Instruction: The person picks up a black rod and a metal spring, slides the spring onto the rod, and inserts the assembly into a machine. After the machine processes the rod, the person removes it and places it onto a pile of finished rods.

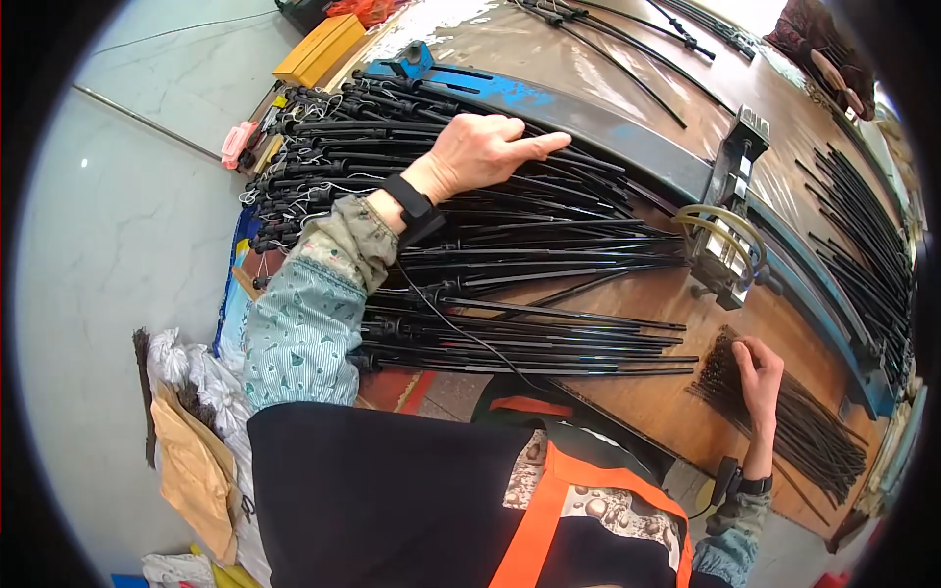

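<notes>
My left hand (485, 152) lies over the upper part of a pile of black rods (529, 235) with bulky joints at their left ends. One finger stretches to the right; the others curl under, and what they grip is hidden. On the right, my right hand (760, 377) is drawn in at the fingertips, over the far end of a bundle of thin dark sticks (804, 421). Anything between those fingertips is too small to make out. A small clamp-like device (725, 245) with yellowish tubes stands between my hands, by the rods' right tips.
A blue and grey metal rail (608, 122) crosses the wooden table (627, 387). Beyond it lie more black rods (858, 235). At the upper left sits a yellow box (319, 49). White bags and brown paper (191, 465) are on the floor. Another person's hand (833, 73) shows at the upper right.
</notes>
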A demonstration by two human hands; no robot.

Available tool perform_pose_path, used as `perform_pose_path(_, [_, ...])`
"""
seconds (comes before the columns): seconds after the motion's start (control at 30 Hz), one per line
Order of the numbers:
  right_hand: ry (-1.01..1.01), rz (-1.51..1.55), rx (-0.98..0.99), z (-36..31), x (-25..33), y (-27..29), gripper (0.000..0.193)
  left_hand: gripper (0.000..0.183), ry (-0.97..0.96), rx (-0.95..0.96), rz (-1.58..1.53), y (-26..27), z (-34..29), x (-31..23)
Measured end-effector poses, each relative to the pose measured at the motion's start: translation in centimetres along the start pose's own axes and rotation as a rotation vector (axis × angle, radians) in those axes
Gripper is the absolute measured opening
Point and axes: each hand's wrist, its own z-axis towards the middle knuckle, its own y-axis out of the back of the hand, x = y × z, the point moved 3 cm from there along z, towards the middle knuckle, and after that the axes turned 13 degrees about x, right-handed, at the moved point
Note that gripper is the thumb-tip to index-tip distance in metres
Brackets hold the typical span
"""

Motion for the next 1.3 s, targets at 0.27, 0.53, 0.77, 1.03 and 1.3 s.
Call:
perform_pose_path(0.27, [-0.002, 0.012, -0.046, -0.3, -1.2, -0.5, 0.017, 0.050, 0.130, -0.102, -0.039, 0.8, -2.6, 4.2])
perform_pose_path(0.53, [-0.023, 0.018, -0.035, -0.5, -1.7, -0.6, 0.016, 0.050, 0.186, -0.244, 0.135, 3.3, -3.5, 7.1])
perform_pose_path(0.77, [-0.034, 0.031, -0.013, -0.6, -1.0, -0.5, 0.017, 0.049, 0.124, -0.227, 0.167, 3.6, -3.8, 7.3])
perform_pose_path(1.03, [-0.024, 0.005, -0.023, -0.4, -1.4, -0.7, 0.018, 0.049, 0.157, -0.152, 0.068, 2.4, -6.7, 9.2])
perform_pose_path(1.3, [-0.036, 0.003, -0.004, -0.3, -1.7, -0.7, 0.019, 0.049, 0.161, 0.029, 0.007, 1.5, -8.6, 8.9])
